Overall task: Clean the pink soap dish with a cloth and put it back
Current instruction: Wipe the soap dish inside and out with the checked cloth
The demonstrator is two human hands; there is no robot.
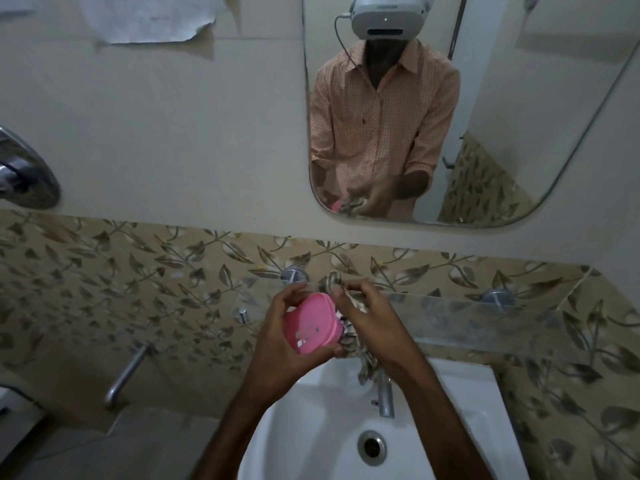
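My left hand [277,337] grips the pink soap dish [311,323] above the white sink [467,403], fingers curled round its far edge and thumb under its near edge. The dish is tilted so one flat pink face points at the camera. My right hand [372,320] holds a patterned grey and white cloth [349,341] bunched against the dish's right side. Part of the cloth sticks up above my fingers and a tail hangs down toward the sink tap [385,393].
A clear glass shelf [485,320] runs along the leaf-patterned tiles behind my hands. A mirror [502,109] hangs above it. A second chrome tap [126,375] juts from the wall at left. The sink drain [372,446] lies below.
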